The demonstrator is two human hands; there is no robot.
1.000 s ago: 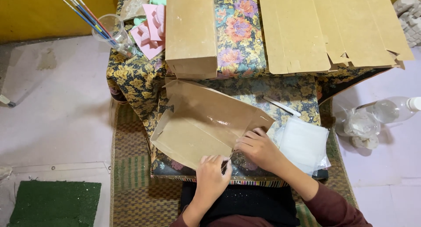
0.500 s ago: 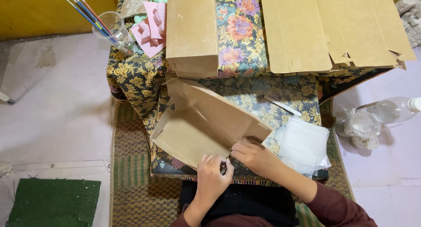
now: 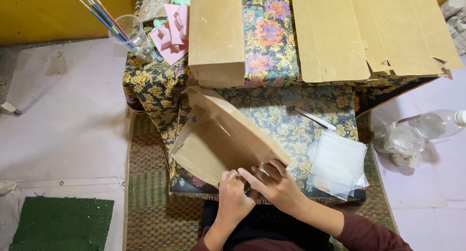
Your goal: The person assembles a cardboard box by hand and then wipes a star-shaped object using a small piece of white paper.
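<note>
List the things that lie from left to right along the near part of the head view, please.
Green mat → half-folded brown cardboard box → left hand → right hand → stack of clear plastic sheets → clear plastic bottle.

12 o'clock: closed cardboard box (image 3: 216, 35) blocks me | 3 o'clock: plastic sheets (image 3: 338, 163) | 1 o'clock: bare floral cloth (image 3: 296, 129), free

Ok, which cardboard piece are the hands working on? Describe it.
On the floral-cloth table, nearest the person, lies a half-folded brown cardboard box. Left hand and right hand grip its near corner; unlike the closed box behind, it gapes open.
</note>
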